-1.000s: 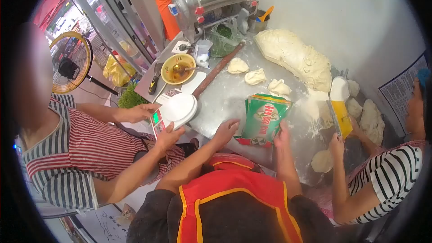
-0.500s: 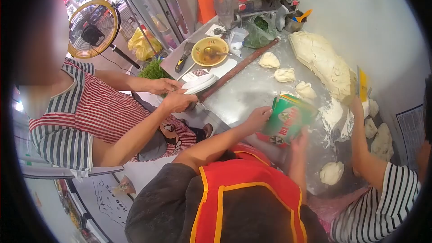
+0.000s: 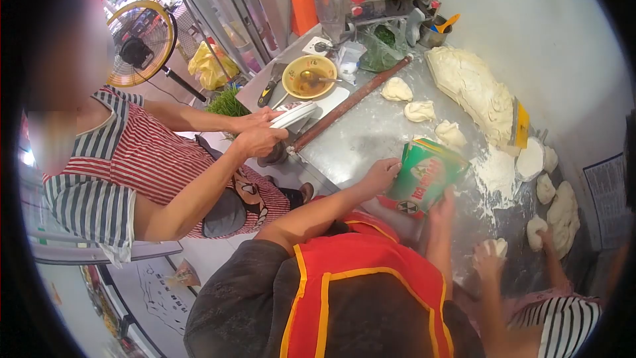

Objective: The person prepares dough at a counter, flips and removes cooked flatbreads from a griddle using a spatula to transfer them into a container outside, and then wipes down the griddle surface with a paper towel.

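Note:
A green packet (image 3: 424, 176) with white lettering and a red lower edge is held over the metal table's near side. My left hand (image 3: 382, 176) closes on the packet's left edge. At its lower right, my right hand (image 3: 442, 209) grips the opposite edge, slightly blurred. Just beyond the packet sits a dough lump (image 3: 450, 134), with two more dough pieces (image 3: 419, 111) farther back. Spilled flour (image 3: 493, 176) lies to the packet's right. A long wooden rolling pin (image 3: 351, 105) rests diagonally across the table on the left.
At left, a person in stripes (image 3: 146, 159) holds white plates (image 3: 293, 115). At right, a co-worker's hands (image 3: 489, 262) touch dough. A large dough slab (image 3: 474, 89), yellow scraper (image 3: 521, 126), bowl (image 3: 309, 76) and dough-rolling machine (image 3: 377, 0) occupy the table's far side.
The right-hand co-worker let go of the scraper, leaving it by the slab, and now has hands on two dough pieces. The person at left shifted the plates slightly right. My hands barely moved.

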Demonstrator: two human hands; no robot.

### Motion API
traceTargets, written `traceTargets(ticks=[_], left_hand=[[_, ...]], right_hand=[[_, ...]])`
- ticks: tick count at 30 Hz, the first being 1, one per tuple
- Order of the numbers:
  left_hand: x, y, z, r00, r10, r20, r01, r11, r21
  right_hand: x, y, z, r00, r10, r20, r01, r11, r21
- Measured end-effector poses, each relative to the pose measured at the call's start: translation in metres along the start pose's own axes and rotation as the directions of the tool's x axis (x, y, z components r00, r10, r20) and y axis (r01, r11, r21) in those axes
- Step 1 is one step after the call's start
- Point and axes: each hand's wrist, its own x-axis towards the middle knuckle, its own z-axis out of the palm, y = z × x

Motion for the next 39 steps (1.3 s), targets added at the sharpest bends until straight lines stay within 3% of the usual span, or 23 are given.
traceTargets(ticks=[5,8,14,17,23,26,32,35,39], left_hand=[[-0.001,0.002,0.002,0.999,-0.046,-0.009,0.046,0.999,-0.024],[0.006,-0.015,0.000,0.998,0.055,0.008,-0.056,0.998,0.036],[0.004,-0.008,-0.001,1.000,0.019,0.007,-0.019,0.999,0.035],[0.000,0.011,0.001,0.999,0.004,-0.036,-0.003,1.000,0.030],[0.003,0.019,0.003,0.999,0.008,-0.054,-0.014,0.994,-0.109],[0.010,0.013,-0.003,0.999,-0.040,0.029,0.043,0.993,-0.110],[0.006,0.022,0.001,1.000,0.004,-0.023,-0.008,0.981,-0.196],[0.008,0.020,-0.003,0.999,0.032,-0.005,-0.032,0.997,-0.065],[0.003,0.026,-0.001,0.999,0.050,-0.020,-0.050,0.999,0.000]], right_hand=[[-0.004,-0.003,0.006,1.000,0.001,-0.015,-0.001,1.000,0.022],[-0.010,-0.007,0.013,1.000,0.012,-0.019,-0.012,1.000,0.003],[-0.014,-0.008,0.022,0.974,0.008,-0.227,-0.019,0.999,-0.047],[-0.013,-0.006,0.015,0.966,0.016,-0.256,-0.026,0.999,-0.034],[-0.017,-0.012,0.024,0.971,0.057,-0.234,-0.057,0.998,0.004],[-0.016,-0.012,0.020,0.967,0.040,-0.251,-0.046,0.999,-0.017],[-0.012,-0.009,0.006,0.991,-0.050,-0.126,0.044,0.998,-0.047],[-0.009,-0.014,-0.001,0.987,0.093,-0.131,-0.092,0.996,0.013],[-0.019,-0.023,0.020,0.996,-0.005,-0.085,0.001,0.999,-0.043]])
